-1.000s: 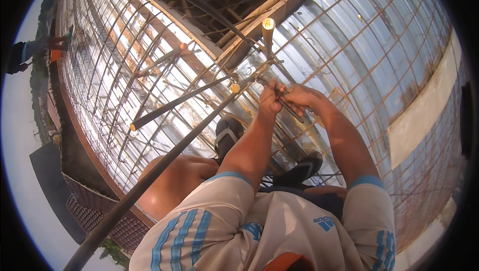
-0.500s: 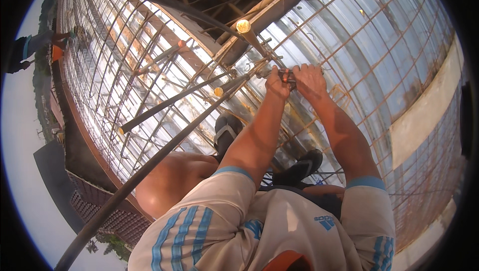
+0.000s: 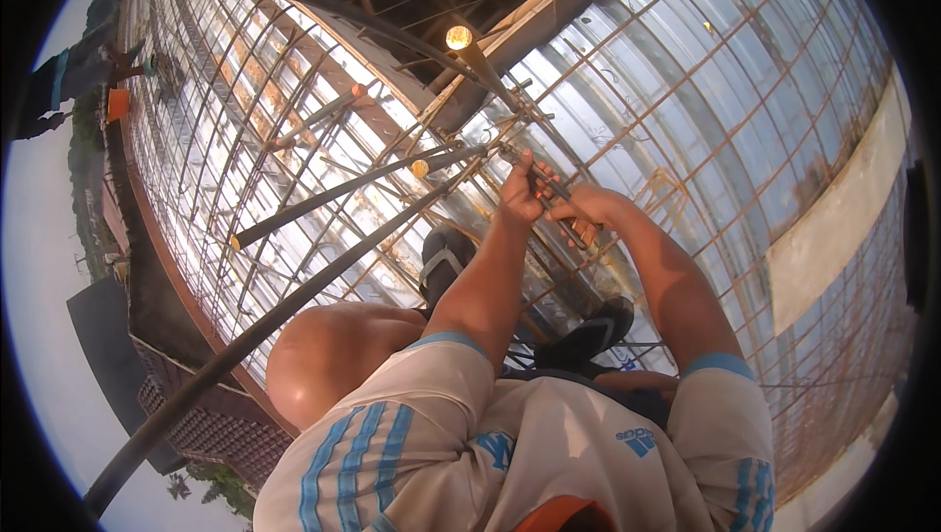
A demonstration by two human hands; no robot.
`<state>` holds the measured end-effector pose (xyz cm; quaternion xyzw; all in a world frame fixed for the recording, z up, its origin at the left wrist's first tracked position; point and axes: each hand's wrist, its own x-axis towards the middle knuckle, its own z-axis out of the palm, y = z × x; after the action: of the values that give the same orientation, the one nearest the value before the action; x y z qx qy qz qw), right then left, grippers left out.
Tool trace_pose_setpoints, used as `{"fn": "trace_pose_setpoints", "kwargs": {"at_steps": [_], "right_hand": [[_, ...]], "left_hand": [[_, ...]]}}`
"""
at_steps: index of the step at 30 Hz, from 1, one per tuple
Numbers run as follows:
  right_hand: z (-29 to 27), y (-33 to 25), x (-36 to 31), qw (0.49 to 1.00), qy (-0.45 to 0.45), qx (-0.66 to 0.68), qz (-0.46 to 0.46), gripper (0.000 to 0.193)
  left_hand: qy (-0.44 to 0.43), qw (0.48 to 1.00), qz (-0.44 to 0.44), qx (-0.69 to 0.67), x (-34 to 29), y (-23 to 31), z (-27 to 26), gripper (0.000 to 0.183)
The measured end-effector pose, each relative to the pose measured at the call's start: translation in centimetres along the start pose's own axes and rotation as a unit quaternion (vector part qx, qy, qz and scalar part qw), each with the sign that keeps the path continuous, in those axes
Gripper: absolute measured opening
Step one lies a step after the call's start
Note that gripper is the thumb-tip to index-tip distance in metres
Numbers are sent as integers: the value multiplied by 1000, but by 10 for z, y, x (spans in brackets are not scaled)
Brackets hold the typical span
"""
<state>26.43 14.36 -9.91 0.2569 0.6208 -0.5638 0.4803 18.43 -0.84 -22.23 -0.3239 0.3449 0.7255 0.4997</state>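
Observation:
Both hands are closed around a pair of dark pincers with orange marks on the handles [image 3: 545, 185]. My left hand [image 3: 521, 191] grips near the jaws, and my right hand [image 3: 582, 211] wraps the lower handles. The tool's tip points up-left to a joint of reinforcing bars [image 3: 502, 148], where a thick dark bar meets thinner rods. Whether the jaws bite on a tie wire there is too small to tell. Just beyond the joint, an upright bar with a yellow end [image 3: 459, 38] rises toward me.
Rusty rod mesh [image 3: 676, 169] covers ribbed metal decking [image 3: 627, 72]. A framed opening [image 3: 549, 18] lies ahead. One long dark bar [image 3: 265, 346] slants past my left knee; shorter bars with yellow ends stick up nearby. At far left stands another person [image 3: 69, 81] near an orange object [image 3: 119, 104].
The pincers have turned from nearly level to slanting down toward the right. My right hand has dropped lower and nearer me; my left has shifted slightly left and down.

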Motion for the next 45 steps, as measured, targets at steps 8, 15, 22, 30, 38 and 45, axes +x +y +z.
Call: {"fn": "trace_pose_setpoints", "kwargs": {"at_steps": [8, 15, 22, 30, 38, 45], "right_hand": [[26, 21, 14, 717, 527, -443, -106, 22], [-26, 25, 22, 656, 530, -505, -185, 3], [-2, 27, 20, 996, 48, -78, -15, 20], [14, -6, -9, 998, 60, -28, 5, 37], [44, 14, 6, 715, 520, -462, -76, 33], [1, 22, 19, 691, 502, -495, -158, 11]], "left_hand": [[173, 981, 53, -69, 6, -14, 67, 36], [94, 984, 64, -138, 23, -18, 71, 34], [104, 990, 31, 86, -16, -13, 37, 44], [15, 1000, -5, 14, 0, -3, 3, 40], [197, 978, 51, -57, -2, -18, 76, 29], [61, 981, 148, -111, 44, -42, 39, 28]]}}
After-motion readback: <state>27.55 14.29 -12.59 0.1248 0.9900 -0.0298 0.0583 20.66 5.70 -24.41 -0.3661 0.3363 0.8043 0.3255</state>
